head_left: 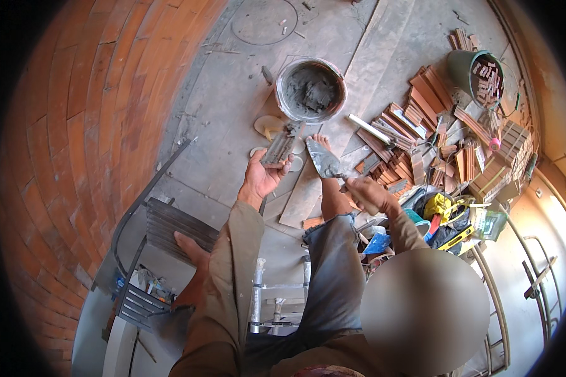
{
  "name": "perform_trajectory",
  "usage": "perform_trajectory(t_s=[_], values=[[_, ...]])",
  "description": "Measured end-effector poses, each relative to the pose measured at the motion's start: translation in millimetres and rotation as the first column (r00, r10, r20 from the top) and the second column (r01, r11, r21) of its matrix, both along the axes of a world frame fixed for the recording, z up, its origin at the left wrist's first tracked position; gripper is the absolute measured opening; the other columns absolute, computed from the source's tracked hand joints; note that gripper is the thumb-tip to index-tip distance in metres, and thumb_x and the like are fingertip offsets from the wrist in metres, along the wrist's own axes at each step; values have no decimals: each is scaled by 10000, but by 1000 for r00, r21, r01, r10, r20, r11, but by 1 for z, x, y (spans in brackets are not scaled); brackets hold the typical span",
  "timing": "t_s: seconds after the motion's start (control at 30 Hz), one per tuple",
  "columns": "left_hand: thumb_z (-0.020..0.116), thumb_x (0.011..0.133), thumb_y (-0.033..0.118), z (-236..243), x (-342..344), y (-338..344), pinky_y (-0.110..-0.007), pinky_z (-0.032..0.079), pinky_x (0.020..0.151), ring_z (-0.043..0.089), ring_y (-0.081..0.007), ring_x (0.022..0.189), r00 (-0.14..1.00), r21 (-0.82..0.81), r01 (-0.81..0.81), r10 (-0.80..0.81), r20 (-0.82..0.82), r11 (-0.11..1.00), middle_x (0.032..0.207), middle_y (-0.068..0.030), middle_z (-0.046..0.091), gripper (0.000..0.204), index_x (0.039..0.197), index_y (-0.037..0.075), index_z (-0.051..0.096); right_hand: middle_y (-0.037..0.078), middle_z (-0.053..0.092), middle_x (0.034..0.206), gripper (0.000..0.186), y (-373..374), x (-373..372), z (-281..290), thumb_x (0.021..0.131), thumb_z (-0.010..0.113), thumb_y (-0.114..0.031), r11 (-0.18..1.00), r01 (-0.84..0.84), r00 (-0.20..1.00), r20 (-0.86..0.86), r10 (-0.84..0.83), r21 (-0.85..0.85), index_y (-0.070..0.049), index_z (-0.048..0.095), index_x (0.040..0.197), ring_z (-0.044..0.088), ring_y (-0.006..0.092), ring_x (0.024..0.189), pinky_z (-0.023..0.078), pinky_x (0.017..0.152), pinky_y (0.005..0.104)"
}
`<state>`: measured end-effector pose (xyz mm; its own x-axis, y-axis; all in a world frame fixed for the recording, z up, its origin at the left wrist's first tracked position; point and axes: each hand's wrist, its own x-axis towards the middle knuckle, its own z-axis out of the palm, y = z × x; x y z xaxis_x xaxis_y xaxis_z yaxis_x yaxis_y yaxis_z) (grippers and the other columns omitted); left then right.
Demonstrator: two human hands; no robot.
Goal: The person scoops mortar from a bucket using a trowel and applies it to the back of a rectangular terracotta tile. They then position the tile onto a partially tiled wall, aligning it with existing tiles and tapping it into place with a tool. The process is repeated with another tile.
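Centre frame: left hand (261, 181) grips mortar-smeared tile (279, 149), fingers part-curled; right hand (368, 193) wraps pointing trowel (322, 159) handle tightly. Likely buttering step; next stroke calls for steady tile.

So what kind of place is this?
Probably a building or renovation site: there's a bucket of grey, mortar-like paste, loose reddish-brown brick tiles, and a smeared trowel in the right hand.

Left of the left hand (262, 178), nearer the body, stands a dark slatted chair (179, 221). A thin ring (266, 44) lies on the floor (236, 85) well beyond it. Right of the right hand (368, 193) are a yellow level (457, 239) and, farther out, a green bucket (460, 70).
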<state>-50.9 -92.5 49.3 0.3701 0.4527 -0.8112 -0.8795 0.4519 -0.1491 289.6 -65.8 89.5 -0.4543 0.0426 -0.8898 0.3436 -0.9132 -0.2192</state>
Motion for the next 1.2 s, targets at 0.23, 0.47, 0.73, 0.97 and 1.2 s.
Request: perform_trajectory(t_s=[0.23,0.47,0.73,0.97,1.2], values=[[328,1021,333,-16,-6,-7,-422,589,831,653,-317,945,986,-26,46,-50,-158,999,1078,-236,633,512,1230,-99,505,194,630,965,420,-45,-54,51,891,656,-323,364,-538,843,487,229,760,-50,563,1196,634,407,732,511,656,466],[340,1019,341,8,9,11,-432,570,872,655,-312,1005,942,-106,163,-187,-278,981,1138,-228,632,519,1256,-89,508,160,589,971,440,-35,-70,82,893,652,-258,275,-625,779,557,289,730,-98,536,1286,650,349,746,519,621,447],[343,1022,373,5,5,5,-434,579,824,660,-345,933,949,-146,181,-211,-236,973,1111,-248,631,541,1261,-89,497,149,611,913,435,-33,-58,27,885,634,-217,156,-641,760,593,267,751,-125,534,1298,647,363,723,526,610,456],[343,1030,411,22,18,8,-404,562,694,646,-334,831,919,19,326,-313,-240,945,1046,-236,628,575,1279,-89,484,179,646,934,261,5,-51,-98,921,561,-264,232,-746,666,708,235,624,-104,561,1127,661,395,753,534,618,488],[348,1034,400,17,5,17,-424,548,717,629,-331,838,880,-19,356,-342,-329,934,1031,-230,620,559,1272,-87,485,181,647,937,408,13,-67,-83,903,611,-306,290,-659,738,670,73,694,-120,539,1259,659,400,767,530,647,497]])
